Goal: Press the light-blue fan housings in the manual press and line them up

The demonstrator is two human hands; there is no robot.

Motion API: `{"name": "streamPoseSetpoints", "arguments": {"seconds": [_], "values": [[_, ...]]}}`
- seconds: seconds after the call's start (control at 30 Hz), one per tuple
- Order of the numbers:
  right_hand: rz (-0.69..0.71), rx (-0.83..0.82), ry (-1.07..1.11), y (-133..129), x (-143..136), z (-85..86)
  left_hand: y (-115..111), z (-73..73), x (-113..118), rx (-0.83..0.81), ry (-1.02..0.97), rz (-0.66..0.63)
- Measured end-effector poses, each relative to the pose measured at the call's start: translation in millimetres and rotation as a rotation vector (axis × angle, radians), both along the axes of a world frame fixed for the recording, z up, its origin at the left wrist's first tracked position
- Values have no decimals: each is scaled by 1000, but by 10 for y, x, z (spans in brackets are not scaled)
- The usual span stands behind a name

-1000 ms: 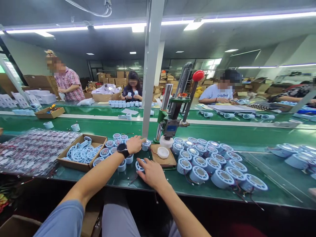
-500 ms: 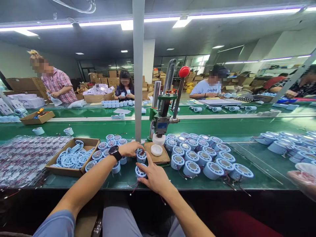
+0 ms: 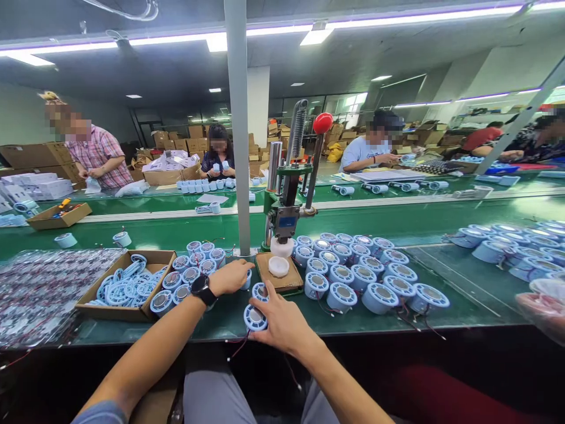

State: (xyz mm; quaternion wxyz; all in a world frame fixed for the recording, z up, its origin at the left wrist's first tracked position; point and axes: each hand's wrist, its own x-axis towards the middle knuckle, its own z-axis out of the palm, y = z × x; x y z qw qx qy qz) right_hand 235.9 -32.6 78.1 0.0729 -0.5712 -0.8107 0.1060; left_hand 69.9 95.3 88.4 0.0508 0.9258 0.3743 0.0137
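Two light-blue round units stand close together at the fingertips of the right hand [image 3: 286, 324]: the near unit [image 3: 255, 318] lies between its thumb and its fingers, and the far unit [image 3: 259, 291] is just beyond, by the tip of the forefinger. The right thumb and forefinger are well parted; they seem to touch the near unit, but I cannot tell if they hold it firmly. The left hand [image 3: 229, 278] has its fingers bent downward over a third unit [image 3: 246, 282], which they partly hide, so how far these fingers are closed, and whether they grip, I cannot tell. What is changed since half a second ago is this: the far unit, which was then under the left fingertips, now sits nearer to the right hand, and the left fingers are at the third unit instead. In my judgement, this means that the units are being gathered at the right hand, one after another. Just beyond the right fingertips is a brown board [image 3: 291, 284] with a white cup [image 3: 279, 267] on it, and above this stands a hand press [image 3: 286, 221]. To the right of the right fingers many similar units [image 3: 341, 296] stand in rows; behind the left wrist, more units [image 3: 161, 301] stand beside a carton [image 3: 150, 312] of blue rings [image 3: 128, 288].
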Motion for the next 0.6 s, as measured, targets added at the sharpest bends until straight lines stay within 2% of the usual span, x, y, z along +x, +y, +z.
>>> {"name": "streamPoseSetpoints", "arguments": {"seconds": [0.2, 0.3, 0.43, 0.53, 0.6], "values": [[-42, -20, 6, -67, 61, -27, -238, -84, 123, 82, 43, 32], [5, -3, 21, 7, 82, -25, -286, -110, 145, 76, 30, 47], [72, 42, 25, 87, 88, -47, -310, -163, 125, 64, -22, 136], [77, 66, 4, 99, 70, -61, -366, -261, 122, 81, -79, 199], [79, 76, -9, 86, 57, -56, -408, -365, 122, 104, -202, 245]]}}
